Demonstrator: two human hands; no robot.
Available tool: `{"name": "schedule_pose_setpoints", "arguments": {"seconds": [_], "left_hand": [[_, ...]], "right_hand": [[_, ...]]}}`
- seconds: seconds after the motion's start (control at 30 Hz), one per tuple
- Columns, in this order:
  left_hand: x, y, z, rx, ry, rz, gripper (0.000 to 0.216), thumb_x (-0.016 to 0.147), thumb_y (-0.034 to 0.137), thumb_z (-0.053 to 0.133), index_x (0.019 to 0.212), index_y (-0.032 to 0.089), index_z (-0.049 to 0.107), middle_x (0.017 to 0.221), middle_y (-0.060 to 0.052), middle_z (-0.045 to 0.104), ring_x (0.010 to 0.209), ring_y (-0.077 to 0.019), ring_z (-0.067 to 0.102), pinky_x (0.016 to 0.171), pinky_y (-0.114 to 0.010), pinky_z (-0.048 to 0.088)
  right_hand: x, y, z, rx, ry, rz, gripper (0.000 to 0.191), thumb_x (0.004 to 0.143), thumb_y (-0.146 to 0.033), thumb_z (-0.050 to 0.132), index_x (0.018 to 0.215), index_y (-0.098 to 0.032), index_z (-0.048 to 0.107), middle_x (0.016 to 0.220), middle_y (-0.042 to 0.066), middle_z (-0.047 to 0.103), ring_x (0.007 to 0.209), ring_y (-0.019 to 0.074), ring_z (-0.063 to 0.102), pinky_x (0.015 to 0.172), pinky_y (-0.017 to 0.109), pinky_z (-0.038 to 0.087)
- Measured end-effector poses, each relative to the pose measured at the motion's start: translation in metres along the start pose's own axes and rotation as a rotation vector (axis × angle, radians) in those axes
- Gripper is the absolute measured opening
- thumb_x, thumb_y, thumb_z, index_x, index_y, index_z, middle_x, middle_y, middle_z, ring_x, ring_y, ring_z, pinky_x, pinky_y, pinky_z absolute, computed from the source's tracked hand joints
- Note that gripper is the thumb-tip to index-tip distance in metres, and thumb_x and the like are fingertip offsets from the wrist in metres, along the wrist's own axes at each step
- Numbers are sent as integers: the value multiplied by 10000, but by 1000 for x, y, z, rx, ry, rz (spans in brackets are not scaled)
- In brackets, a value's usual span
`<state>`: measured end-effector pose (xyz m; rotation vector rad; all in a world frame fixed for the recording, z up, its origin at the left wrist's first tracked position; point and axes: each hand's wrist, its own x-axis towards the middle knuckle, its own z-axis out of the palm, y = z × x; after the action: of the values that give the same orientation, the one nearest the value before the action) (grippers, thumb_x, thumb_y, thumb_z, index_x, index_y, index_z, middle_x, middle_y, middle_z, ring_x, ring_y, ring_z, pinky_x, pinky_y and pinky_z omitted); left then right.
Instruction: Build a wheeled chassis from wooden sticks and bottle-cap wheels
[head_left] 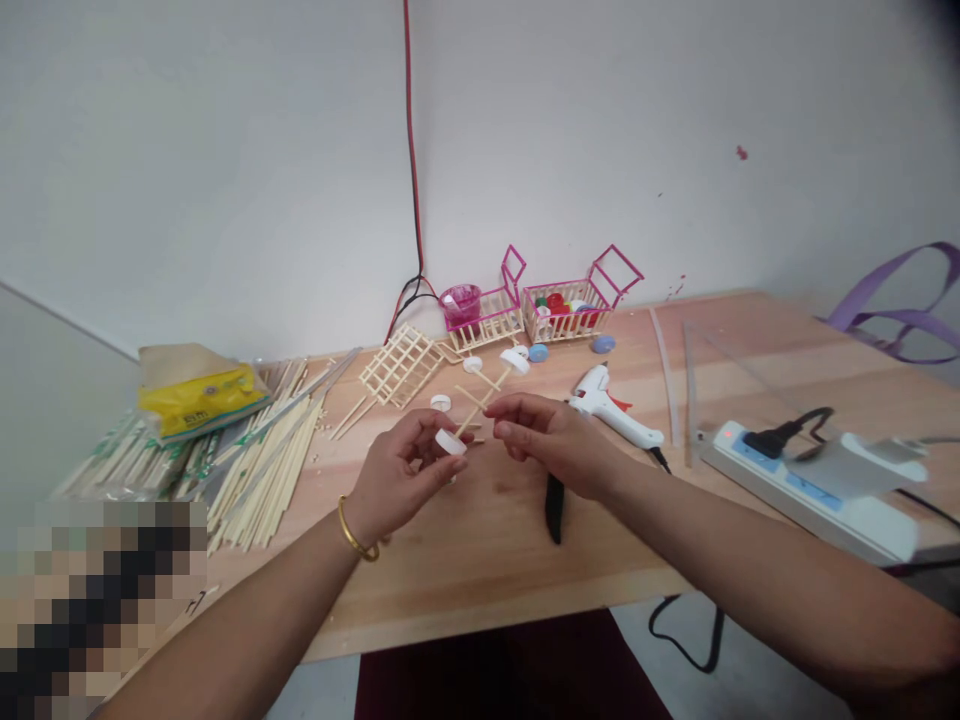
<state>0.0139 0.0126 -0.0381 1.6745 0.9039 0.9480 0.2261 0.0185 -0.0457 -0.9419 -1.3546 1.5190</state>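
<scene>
My left hand (401, 470), with a gold bangle at the wrist, pinches a white bottle cap (451, 441) fixed to the near end of a small frame of wooden sticks (480, 395). That frame carries more white caps at its far end (515, 359). My right hand (551, 437) is closed in a pinch just right of the cap, fingertips close to the stick; what it holds is hidden. Both hands hover over the wooden table (480, 560).
A white glue gun (611, 408) and a black tool (554, 508) lie right of my hands. A power strip (810, 480) sits at right. Two pink-edged stick baskets (559, 305), a stick lattice (400, 366), loose chopsticks (255, 460) and a yellow pack (199, 395) lie behind and left.
</scene>
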Motion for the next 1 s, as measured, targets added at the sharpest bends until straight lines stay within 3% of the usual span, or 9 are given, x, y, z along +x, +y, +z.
{"name": "schedule_pose_setpoints", "arguments": {"seconds": [0.2, 0.43, 0.5, 0.67, 0.7, 0.77, 0.83, 0.93, 1.0], "left_hand": [[-3, -4, 4, 416, 29, 151, 285, 763, 325, 692, 988, 193, 579, 647, 23, 586, 503, -77, 448, 491, -194, 344], [-6, -2, 11, 619, -58, 295, 273, 777, 367, 671, 992, 212, 604, 661, 12, 602, 527, -102, 488, 547, -222, 384], [-6, 2, 8, 618, -25, 291, 328, 748, 365, 702, 1027, 219, 608, 652, 19, 598, 532, -106, 486, 559, -227, 389], [3, 3, -17, 476, 432, 170, 183, 825, 305, 607, 973, 198, 617, 785, -16, 626, 627, -121, 537, 622, -239, 419], [6, 0, -21, 436, 478, 128, 166, 831, 307, 594, 947, 190, 617, 753, -12, 616, 630, -124, 544, 619, -238, 422], [13, -6, -26, 439, 465, 8, 140, 820, 310, 595, 845, 177, 630, 667, 2, 592, 592, -119, 532, 583, -228, 410], [16, -12, -26, 415, 362, -125, 151, 793, 311, 613, 767, 163, 634, 640, 0, 597, 554, -110, 524, 527, -213, 389], [18, -14, -17, 221, 219, -316, 235, 703, 315, 698, 847, 155, 605, 641, 0, 628, 478, -106, 532, 444, -202, 380], [17, -11, -11, 129, 189, -412, 379, 637, 293, 755, 931, 156, 561, 632, 10, 634, 438, -102, 534, 408, -193, 382]], "right_hand": [[-6, -2, 7, -11, -176, 36, 271, 773, -396, 663, 954, -198, 624, 768, -18, 575, 613, 82, 470, 582, 236, 372], [-8, 1, 10, -88, -119, 26, 276, 798, -447, 622, 784, -173, 595, 641, -37, 481, 579, 86, 403, 552, 239, 314], [-7, 1, 6, -114, -101, 27, 281, 805, -456, 607, 797, -175, 593, 638, -36, 478, 574, 88, 398, 542, 240, 303], [-4, -6, -8, -356, -38, 110, 300, 830, -468, 553, 779, -176, 601, 586, -38, 459, 542, 92, 375, 513, 248, 266], [-4, -8, -10, -421, -32, 124, 304, 824, -471, 556, 770, -176, 606, 585, -36, 462, 541, 93, 375, 512, 249, 265], [-4, -12, -11, -529, -29, 127, 302, 805, -471, 574, 746, -177, 615, 583, -34, 465, 539, 95, 374, 512, 252, 265], [-5, -15, -9, -591, -33, 117, 298, 792, -462, 585, 706, -178, 613, 573, -35, 461, 535, 95, 368, 510, 253, 263], [-6, -17, -6, -640, -36, 94, 306, 789, -459, 581, 670, -178, 599, 563, -35, 457, 529, 94, 363, 503, 250, 260], [-5, -14, -6, -646, -47, 72, 300, 794, -451, 575, 672, -178, 594, 571, -31, 470, 537, 97, 376, 505, 248, 269]]}}
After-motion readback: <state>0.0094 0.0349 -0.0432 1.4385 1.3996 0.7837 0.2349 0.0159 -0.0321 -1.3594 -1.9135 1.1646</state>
